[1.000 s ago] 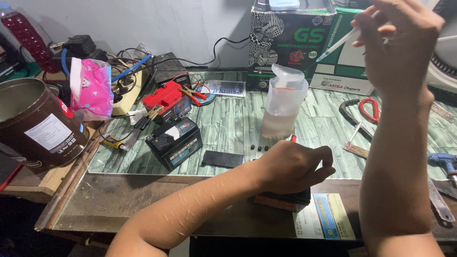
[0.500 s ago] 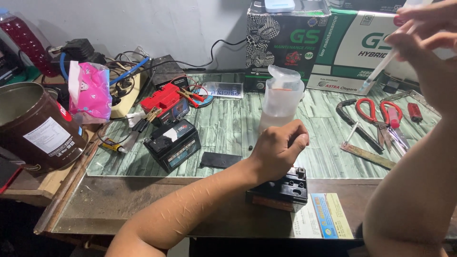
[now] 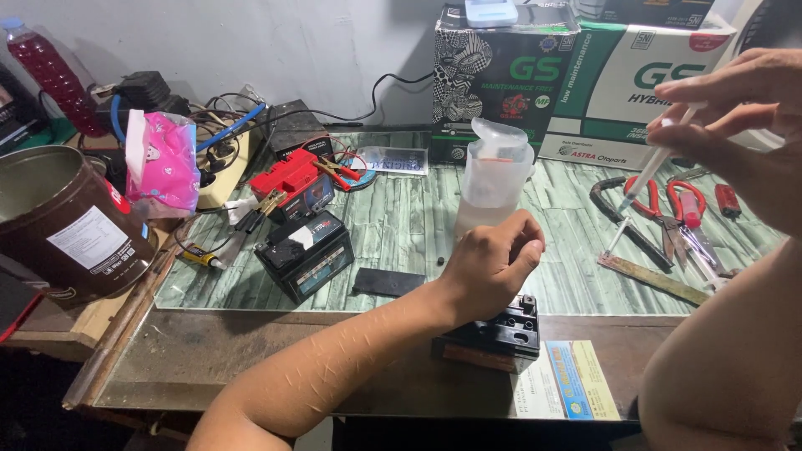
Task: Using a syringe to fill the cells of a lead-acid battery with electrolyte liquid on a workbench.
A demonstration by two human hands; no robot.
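Head view, looking down on a green-patterned bench top [image 3: 401, 217], taken left to right. Far left: a red-filled bottle [image 3: 57, 75] against the wall, and nearer, a large brown tin [image 3: 63, 221] at the bench's left edge. Just right of it, a pink plastic bag [image 3: 163, 163] in front of a tangle of cables and a black adapter [image 3: 146, 88]. Further right, a red battery [image 3: 292, 179] with clips on it, and nearer, a black battery [image 3: 305, 255] with a flat black strip [image 3: 387, 282] lying beside it. In the middle, a translucent plastic jug [image 3: 493, 179] standing upright, far behind it a black-and-green carton [image 3: 501, 75]. Left hand [image 3: 493, 263] loosely curled, fingers bent under, resting on top of a small black battery [image 3: 493, 334] at the near edge; not gripping it, as far as can be seen. Just right of that battery, a printed leaflet [image 3: 568, 380]. Right side: a white-and-green carton [image 3: 635, 83] at the far wall, red-handled pliers [image 3: 668, 209] and a flat metal strip [image 3: 652, 278] on the bench. Right hand [image 3: 735, 125] raised well above the bench, thumb and fingers pinched around a thin white dropper [image 3: 652, 171], tip slanting down to the left.
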